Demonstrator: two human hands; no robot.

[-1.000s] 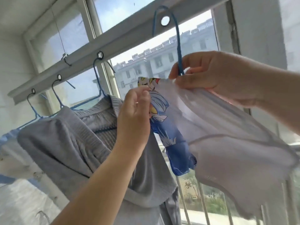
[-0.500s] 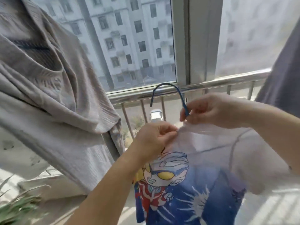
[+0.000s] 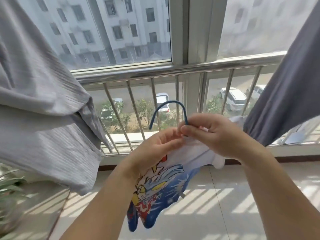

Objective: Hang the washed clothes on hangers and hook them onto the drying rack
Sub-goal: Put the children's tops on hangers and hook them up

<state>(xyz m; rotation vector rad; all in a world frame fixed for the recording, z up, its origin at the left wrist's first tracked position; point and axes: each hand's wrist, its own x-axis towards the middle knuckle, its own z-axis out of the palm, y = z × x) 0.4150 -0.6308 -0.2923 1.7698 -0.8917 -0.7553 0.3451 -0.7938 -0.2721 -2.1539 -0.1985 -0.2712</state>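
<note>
Cloth, coated wire and bright metal at a window

The hanger hook point(image 3: 170, 108) looks like thin wire in a matt blue coating. The small shirt point(image 3: 161, 184) is soft, thin cloth, white at the top with a flat printed cartoon in blue, red and yellow. The grey garment point(image 3: 39, 108) on the left is ribbed, crinkled cloth, matt; the dark grey one point(image 3: 284, 87) on the right is smooth cloth. The railing point(image 3: 155, 73) is polished, shiny metal. The floor tiles point(image 3: 225, 205) are pale and glossy.
</note>
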